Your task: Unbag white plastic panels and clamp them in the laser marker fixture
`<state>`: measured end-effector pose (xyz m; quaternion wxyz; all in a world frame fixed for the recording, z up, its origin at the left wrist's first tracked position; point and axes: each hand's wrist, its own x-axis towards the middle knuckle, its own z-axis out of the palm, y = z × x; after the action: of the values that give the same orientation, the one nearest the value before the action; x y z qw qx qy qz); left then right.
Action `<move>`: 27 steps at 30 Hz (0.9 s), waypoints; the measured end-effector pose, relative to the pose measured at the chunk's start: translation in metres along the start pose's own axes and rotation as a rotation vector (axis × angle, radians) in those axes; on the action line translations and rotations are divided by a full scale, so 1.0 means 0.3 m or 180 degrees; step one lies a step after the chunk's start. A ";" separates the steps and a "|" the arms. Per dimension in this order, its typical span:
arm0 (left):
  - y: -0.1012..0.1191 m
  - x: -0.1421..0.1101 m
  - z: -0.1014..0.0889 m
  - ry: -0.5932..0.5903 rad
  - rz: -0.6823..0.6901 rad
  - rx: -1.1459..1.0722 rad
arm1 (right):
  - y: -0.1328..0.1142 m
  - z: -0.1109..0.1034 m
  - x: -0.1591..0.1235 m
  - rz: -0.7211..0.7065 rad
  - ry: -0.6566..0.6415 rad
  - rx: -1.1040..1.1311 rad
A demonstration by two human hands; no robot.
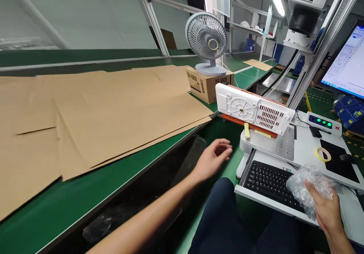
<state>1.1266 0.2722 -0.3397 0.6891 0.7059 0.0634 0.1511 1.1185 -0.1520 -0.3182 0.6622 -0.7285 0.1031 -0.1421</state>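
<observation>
My left hand [214, 157] hangs in the air between the bench and the machine, fingers loosely curved, thumb apart, nothing in it. A crumpled clear plastic bag [308, 187] is bunched in my right hand [327, 206], over the right end of the black keyboard [270, 183]. The white plastic panel [253, 108], with round ribs and a slotted grille, stands on edge against an orange-brown holder [236, 121] on the perforated metal plate [274, 144]. A small yellow piece [247, 131] is at the holder's front.
Large cardboard sheets [113, 113] cover the green bench at left. A grey fan [207, 41] stands on a carton [207, 85]. The machine head [307, 14] hangs above the plate. A yellow tape roll [322, 154], a black pad [339, 166] and a monitor [345, 64] are at right.
</observation>
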 end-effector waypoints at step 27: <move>-0.158 0.979 -0.282 0.0966 0.0251 0.1058 | 0.105 0.750 0.784 -0.0770 -0.0535 -0.0299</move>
<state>1.3846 0.4423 -0.3495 0.5395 0.7809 0.1626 0.2698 1.4178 -0.0244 -0.3515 0.6118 -0.7750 -0.0347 -0.1543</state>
